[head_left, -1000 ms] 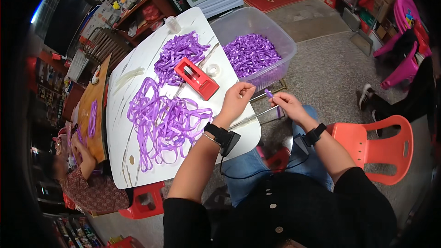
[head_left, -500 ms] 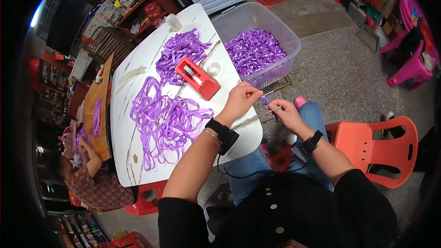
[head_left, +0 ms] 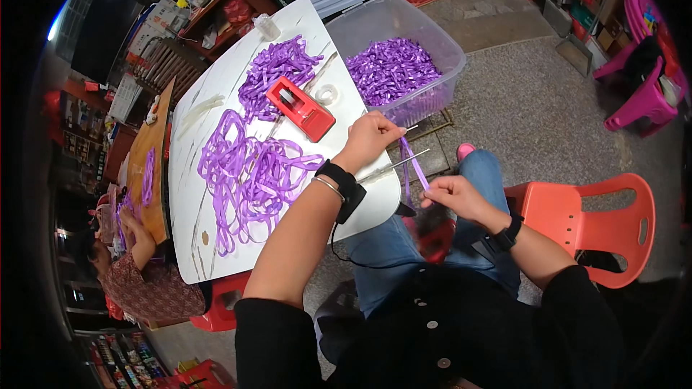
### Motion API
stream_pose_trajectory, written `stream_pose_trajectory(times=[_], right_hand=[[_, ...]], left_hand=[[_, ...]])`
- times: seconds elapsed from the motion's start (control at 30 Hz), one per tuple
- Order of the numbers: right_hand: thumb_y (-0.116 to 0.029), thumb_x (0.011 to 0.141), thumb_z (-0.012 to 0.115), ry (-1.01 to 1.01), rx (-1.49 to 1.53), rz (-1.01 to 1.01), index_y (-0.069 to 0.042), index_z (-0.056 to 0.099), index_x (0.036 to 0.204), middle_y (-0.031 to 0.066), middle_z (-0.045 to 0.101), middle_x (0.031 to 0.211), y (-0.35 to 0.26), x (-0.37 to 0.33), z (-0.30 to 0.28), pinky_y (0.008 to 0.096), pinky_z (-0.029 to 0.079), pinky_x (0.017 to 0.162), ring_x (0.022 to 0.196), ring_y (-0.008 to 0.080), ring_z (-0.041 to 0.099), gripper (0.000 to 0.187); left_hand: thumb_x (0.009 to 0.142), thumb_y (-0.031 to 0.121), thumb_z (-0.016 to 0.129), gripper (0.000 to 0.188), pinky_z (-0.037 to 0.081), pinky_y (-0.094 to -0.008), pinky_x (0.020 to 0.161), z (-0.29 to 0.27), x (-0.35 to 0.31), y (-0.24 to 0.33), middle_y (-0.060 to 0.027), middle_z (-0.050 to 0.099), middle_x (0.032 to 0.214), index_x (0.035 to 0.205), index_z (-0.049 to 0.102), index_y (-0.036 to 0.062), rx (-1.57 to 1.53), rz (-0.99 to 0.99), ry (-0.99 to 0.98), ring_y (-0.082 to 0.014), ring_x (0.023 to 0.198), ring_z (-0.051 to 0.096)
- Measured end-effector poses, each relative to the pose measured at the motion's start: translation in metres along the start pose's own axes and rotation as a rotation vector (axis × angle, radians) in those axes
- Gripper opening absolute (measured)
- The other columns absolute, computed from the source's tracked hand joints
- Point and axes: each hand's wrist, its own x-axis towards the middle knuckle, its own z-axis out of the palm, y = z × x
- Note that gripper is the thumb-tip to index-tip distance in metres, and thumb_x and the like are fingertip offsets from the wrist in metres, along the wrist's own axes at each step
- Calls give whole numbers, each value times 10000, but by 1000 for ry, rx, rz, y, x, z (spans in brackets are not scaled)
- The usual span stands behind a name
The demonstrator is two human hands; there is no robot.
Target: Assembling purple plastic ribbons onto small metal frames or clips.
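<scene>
A purple ribbon is stretched between my two hands, just past the table's right corner. My left hand pinches it near the tip of a thin metal rod; the fingertips partly hide that spot. Lower down, my right hand has the ribbon between thumb and fingers. A second thin metal rod juts out from the table edge, and the ribbon passes across it. On the white marbled table lies a loose tangle of long purple ribbon, left of my left forearm.
A red tape dispenser, a tape roll and a heap of purple ribbon pieces are on the table. Beyond it stands a clear plastic bin full of such pieces. An orange chair is at right; another person sits at left.
My right hand has drawn down and toward me, pulling the ribbon out into a longer stretch. My left hand remains by the rods, and the view has shifted slightly.
</scene>
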Motion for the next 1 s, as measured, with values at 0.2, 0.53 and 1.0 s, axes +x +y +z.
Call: stream_pose_trajectory(times=[0.2, 0.53, 1.0], right_hand=[[-130, 854, 523, -145, -58, 85, 18, 591, 858, 49, 631, 812, -9, -66, 12, 197, 450, 687, 763, 74, 578, 163], [-182, 795, 596, -236, -393, -153, -105, 661, 839, 33, 564, 835, -7, -124, 10, 268, 384, 770, 839, 169, 516, 110], [-193, 837, 556, -254, -220, 138, -94, 661, 920, 20, 541, 798, 2, -148, 17, 224, 381, 680, 763, 96, 494, 166]], left_hand=[[746, 221, 656, 227, 372, -266, 583, -2, 2, -1, -37, 470, 681, 707, 633, -1, 17, -22, -37, -130, 637, 446], [717, 333, 652, 272, 409, -300, 628, -1, 4, -8, -62, 548, 703, 729, 661, 61, 50, 6, -27, -181, 663, 535], [743, 318, 628, 293, 400, -307, 623, -1, 1, 0, -60, 538, 710, 720, 644, 26, 88, -10, -37, -179, 667, 522]])
